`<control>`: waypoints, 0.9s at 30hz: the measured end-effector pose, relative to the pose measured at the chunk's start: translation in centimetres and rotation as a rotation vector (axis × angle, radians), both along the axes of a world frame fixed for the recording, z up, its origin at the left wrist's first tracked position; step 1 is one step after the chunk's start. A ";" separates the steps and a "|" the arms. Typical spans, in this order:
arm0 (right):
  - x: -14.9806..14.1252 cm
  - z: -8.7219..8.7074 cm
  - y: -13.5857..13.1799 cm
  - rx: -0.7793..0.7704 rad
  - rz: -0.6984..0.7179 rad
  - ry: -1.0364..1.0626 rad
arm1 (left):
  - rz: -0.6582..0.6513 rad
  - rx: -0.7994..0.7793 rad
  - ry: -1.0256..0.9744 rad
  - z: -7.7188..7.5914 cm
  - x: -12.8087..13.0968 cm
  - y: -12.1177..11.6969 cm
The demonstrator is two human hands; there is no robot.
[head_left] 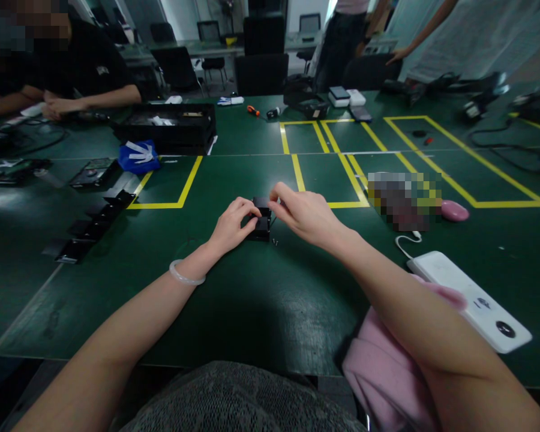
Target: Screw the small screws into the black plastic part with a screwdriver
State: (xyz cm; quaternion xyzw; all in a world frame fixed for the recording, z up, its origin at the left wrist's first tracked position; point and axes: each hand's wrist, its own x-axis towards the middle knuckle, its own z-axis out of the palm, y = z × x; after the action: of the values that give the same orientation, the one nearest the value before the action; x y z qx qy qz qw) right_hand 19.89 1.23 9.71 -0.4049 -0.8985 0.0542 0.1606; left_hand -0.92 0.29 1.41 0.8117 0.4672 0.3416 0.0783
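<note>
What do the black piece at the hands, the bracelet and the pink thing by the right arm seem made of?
Black piece: plastic or painted metal, perhaps; dark with faint sheen. Bracelet: possibly stone, glass or plastic; pale, smooth, glossy. Pink thing: likely fabric, matt, with soft folds.

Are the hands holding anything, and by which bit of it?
The left hand holds a small black part by its left side. The right hand is at its right edge; whether its fingers grip anything can't be told.
</note>
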 end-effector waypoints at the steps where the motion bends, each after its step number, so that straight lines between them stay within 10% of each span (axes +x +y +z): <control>1: 0.0 0.0 0.0 -0.002 -0.011 -0.020 | -0.003 0.006 -0.002 0.0 0.0 0.0; 27: 0.1 0.0 0.1 -0.006 0.017 0.018 | -0.038 0.056 -0.048 -0.4 0.0 0.1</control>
State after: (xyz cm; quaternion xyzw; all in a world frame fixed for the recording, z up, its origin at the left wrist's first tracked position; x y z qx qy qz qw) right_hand 19.98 1.36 9.68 -0.3972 -0.9002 0.0621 0.1671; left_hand -0.88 0.42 1.04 0.8138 0.4402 0.3723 0.0732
